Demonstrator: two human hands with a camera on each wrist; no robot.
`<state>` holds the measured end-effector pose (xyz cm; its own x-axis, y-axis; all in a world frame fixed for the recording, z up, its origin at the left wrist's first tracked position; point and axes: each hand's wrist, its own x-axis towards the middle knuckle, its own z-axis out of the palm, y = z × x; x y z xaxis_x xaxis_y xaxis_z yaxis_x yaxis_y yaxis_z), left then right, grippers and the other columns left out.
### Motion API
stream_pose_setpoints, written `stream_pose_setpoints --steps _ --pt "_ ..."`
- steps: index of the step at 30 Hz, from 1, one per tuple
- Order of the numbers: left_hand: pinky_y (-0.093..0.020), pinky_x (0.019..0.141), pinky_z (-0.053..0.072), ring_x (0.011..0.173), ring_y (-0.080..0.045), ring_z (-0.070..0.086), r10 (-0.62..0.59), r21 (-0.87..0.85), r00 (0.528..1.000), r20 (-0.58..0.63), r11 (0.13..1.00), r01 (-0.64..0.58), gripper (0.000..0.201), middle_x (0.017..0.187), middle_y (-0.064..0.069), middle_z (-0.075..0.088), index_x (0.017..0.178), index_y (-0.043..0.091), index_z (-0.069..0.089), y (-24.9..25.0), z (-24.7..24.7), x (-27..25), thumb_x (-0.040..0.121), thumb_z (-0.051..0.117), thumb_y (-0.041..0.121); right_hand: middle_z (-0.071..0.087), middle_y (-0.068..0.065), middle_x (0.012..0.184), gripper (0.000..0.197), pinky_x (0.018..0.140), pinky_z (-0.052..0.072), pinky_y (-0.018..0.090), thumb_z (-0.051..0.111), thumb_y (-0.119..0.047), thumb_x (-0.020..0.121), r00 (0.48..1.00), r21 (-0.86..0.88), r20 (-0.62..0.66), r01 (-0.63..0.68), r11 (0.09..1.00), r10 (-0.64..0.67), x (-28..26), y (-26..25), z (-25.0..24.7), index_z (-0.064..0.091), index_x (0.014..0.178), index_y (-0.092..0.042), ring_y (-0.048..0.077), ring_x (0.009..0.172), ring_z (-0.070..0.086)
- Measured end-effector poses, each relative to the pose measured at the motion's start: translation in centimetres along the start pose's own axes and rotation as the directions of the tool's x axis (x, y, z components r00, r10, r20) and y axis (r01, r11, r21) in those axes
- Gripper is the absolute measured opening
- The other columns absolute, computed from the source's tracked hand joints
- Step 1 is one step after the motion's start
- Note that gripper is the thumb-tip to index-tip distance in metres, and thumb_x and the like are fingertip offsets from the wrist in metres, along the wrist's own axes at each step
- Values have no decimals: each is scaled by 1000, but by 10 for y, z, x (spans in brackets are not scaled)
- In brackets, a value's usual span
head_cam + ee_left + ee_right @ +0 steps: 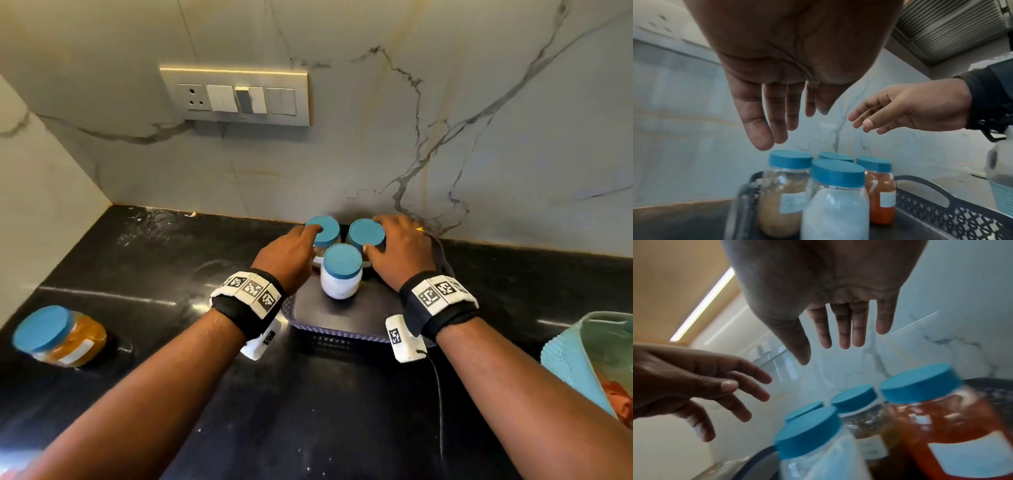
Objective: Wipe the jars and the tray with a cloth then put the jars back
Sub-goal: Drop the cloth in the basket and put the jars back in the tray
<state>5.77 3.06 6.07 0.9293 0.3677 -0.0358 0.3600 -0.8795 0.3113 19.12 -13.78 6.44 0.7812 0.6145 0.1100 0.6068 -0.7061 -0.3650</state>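
A dark perforated tray (342,330) sits on the black counter near the wall. Several blue-lidded jars stand in it: a white-filled jar (342,275) in front, a brown-filled jar (781,194) at the left, a red-filled jar (881,193) at the right, and one behind showing only its lid (835,156). My left hand (301,246) hovers over the back left lid with straight fingers, a gap showing in the left wrist view. My right hand (383,236) spreads above the right jars and holds nothing. Another jar (58,335) of yellow-orange powder stands apart at the counter's left.
A dark cloth (443,255) lies on the counter just right of my right hand. A teal mesh basket (582,356) stands at the right edge. The marble wall with a switch panel (236,96) rises close behind the tray, and a side wall closes the left.
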Motion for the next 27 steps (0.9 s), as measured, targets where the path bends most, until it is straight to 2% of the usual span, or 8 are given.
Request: stream_pose_setpoints --steps 5,7,11,15,19,21,23,27 --pt "-44 95 49 114 -31 60 -189 -16 981 -35 982 189 30 129 -9 61 128 18 59 -58 -18 -68 106 41 26 64 11 120 36 94 47 48 73 -24 84 969 148 -26 246 958 -245 -33 -84 30 68 119 -18 37 110 59" --pt "-44 95 49 115 -31 60 -266 -2 964 -27 964 266 28 127 -8 62 126 18 60 -75 -17 -92 106 42 26 64 7 120 34 94 48 46 73 -25 85 945 196 31 314 929 -326 -48 -113 43 68 118 -22 32 110 58" --pt "-47 98 49 118 -30 60 -425 20 903 -65 904 427 29 129 -6 62 126 19 60 -119 -14 -155 102 50 32 62 4 124 34 98 47 47 68 -28 87 839 221 200 465 857 -506 -75 -178 78 66 121 -23 30 115 56" --pt "-54 111 37 138 -27 44 -547 136 796 -259 795 591 54 148 -5 48 141 23 51 -173 -26 -210 92 63 43 61 2 126 33 99 46 41 64 -31 91 733 260 321 541 800 -600 -96 -233 102 65 122 -22 28 116 57" --pt "-62 117 28 154 -32 16 -722 120 661 -203 652 749 95 165 -9 18 156 22 27 -233 -42 -232 81 76 54 61 1 124 28 95 41 30 65 -29 92 664 306 358 581 754 -657 -114 -254 114 66 119 -21 24 118 57" --pt "-61 113 30 151 -35 22 -795 125 592 -135 579 806 105 166 -9 14 158 23 20 -258 -45 -232 77 76 61 63 1 123 26 97 40 30 65 -28 93 638 305 376 600 740 -672 -117 -253 118 68 117 -20 23 123 55" --pt "-59 106 38 142 -39 37 -823 109 557 -109 547 830 103 159 -13 26 155 20 24 -279 -43 -229 77 75 63 63 -1 122 24 96 38 28 64 -27 93 631 289 406 598 748 -661 -116 -246 121 69 116 -21 21 121 55" --pt "-50 95 52 122 -42 54 -818 48 565 -108 563 825 94 135 -22 49 141 10 41 -295 -43 -225 72 81 60 63 -5 120 21 90 39 26 64 -30 93 680 278 415 538 796 -604 -106 -226 118 69 113 -25 18 113 57"
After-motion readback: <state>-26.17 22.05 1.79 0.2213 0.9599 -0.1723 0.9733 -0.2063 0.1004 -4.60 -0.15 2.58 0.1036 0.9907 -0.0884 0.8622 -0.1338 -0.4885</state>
